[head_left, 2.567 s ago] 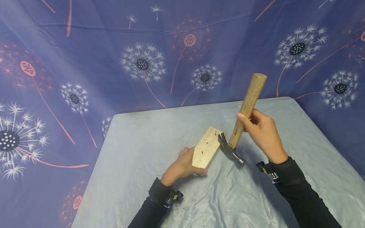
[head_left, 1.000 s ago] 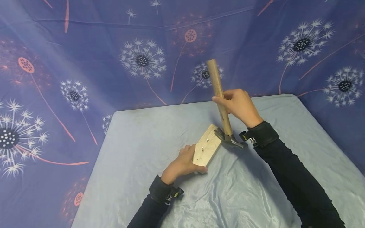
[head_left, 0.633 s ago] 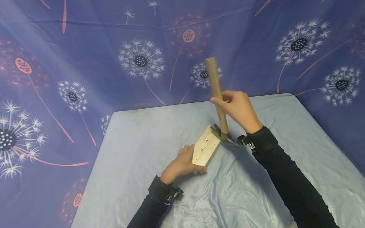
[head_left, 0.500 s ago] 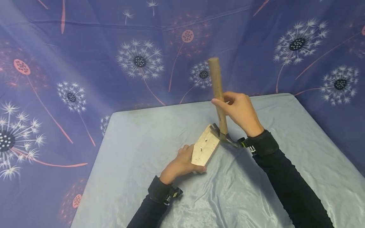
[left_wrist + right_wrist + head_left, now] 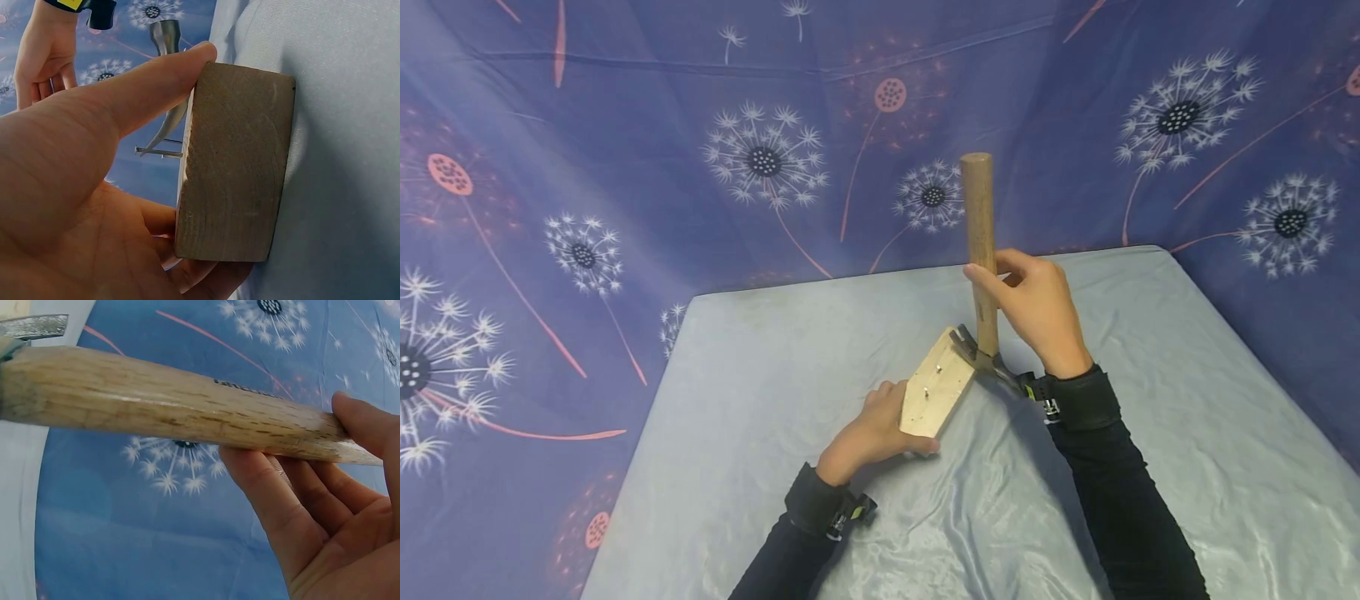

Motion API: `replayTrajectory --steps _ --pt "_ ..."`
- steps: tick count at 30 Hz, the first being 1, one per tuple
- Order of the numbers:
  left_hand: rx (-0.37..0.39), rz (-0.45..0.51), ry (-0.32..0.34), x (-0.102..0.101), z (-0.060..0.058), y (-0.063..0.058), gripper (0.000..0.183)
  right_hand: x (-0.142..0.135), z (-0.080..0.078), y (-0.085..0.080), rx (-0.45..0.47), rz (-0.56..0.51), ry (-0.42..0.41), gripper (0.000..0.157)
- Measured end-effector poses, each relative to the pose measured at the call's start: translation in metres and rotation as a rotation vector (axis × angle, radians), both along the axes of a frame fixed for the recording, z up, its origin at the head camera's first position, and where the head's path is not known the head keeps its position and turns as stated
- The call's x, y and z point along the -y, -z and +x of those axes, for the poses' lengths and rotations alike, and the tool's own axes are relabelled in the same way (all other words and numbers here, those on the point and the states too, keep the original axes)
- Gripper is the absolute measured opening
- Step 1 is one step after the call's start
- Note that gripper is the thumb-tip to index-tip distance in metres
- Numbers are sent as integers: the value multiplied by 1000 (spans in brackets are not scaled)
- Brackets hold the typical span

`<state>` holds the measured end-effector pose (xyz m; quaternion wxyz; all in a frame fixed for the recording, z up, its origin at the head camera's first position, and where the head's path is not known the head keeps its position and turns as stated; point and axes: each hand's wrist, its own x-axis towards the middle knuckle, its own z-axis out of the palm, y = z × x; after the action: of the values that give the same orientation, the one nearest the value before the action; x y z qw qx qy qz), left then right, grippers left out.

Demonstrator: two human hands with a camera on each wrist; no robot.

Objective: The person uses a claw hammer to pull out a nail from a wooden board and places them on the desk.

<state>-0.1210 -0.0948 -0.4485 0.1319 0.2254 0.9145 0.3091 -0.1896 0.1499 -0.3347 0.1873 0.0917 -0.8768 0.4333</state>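
Observation:
My left hand (image 5: 871, 427) grips the near end of a pale wooden block (image 5: 934, 404), thumb along its near edge and fingers at its far left side. Nails (image 5: 938, 368) stick up from the block's top face; in the left wrist view a nail (image 5: 159, 152) juts out beside the curved claw. My right hand (image 5: 1041, 308) pinches the wooden handle of a claw hammer (image 5: 977, 208) between thumb and fingers. The handle stands nearly upright, head down. Its claw (image 5: 964, 343) lies over the block's far end, covering the spot where a third nail stood.
A table under a shiny light-blue cloth (image 5: 760, 367) carries the block. Behind it hangs a blue backdrop (image 5: 655, 100) printed with dandelions. The table's back edge runs close beyond the hammer. Both wrists wear black straps (image 5: 1082, 398) with small cameras.
The right hand has brought the hammer left, its claw going from beside the far nail onto the block's end. The handle tilted left, then came back nearly upright. The left hand keeps its grip.

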Motion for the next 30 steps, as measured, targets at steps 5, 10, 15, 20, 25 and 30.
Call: replayTrajectory --steps 5,10,15,20,25,30 --pt "-13 3 6 -2 0 0 87 1 4 3 -62 32 51 43" --pt "-16 2 7 -3 0 -1 88 3 8 4 -99 36 78 43" --pt "9 -6 -3 -2 1 -2 86 4 11 8 -127 30 87 42" --pt "28 -24 1 -3 0 -4 87 1 12 10 -141 20 84 41" --pt "31 -25 -12 -2 0 -4 86 0 12 12 -156 7 80 40" --pt "42 -36 -26 -1 0 -7 88 1 13 9 -169 -13 89 37"
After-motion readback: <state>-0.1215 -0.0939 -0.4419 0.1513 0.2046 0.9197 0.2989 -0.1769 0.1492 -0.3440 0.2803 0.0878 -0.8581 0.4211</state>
